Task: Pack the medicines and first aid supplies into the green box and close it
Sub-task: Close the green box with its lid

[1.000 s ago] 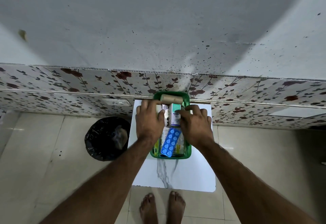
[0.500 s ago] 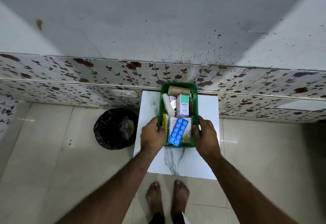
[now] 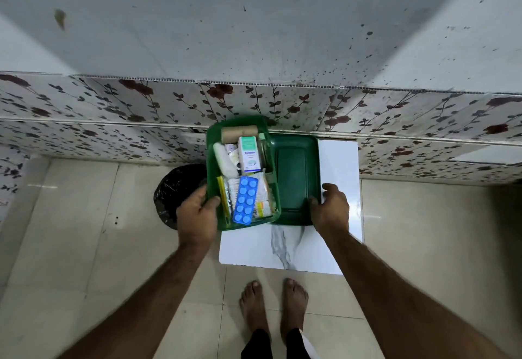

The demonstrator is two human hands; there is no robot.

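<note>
Over table's left edge, left hand grip clenched on green box; right hand grasping lid.

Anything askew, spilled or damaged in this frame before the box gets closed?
Nothing is spilled or visibly damaged. The green box is tilted, held at its near left corner by the left hand, hanging off the white table's left edge. The blue blister pack lies loose on top. The lid lies flat under the right hand.

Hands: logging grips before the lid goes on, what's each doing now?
Left hand: gripping the green box.
Right hand: grasping the green lid's edge.
</note>
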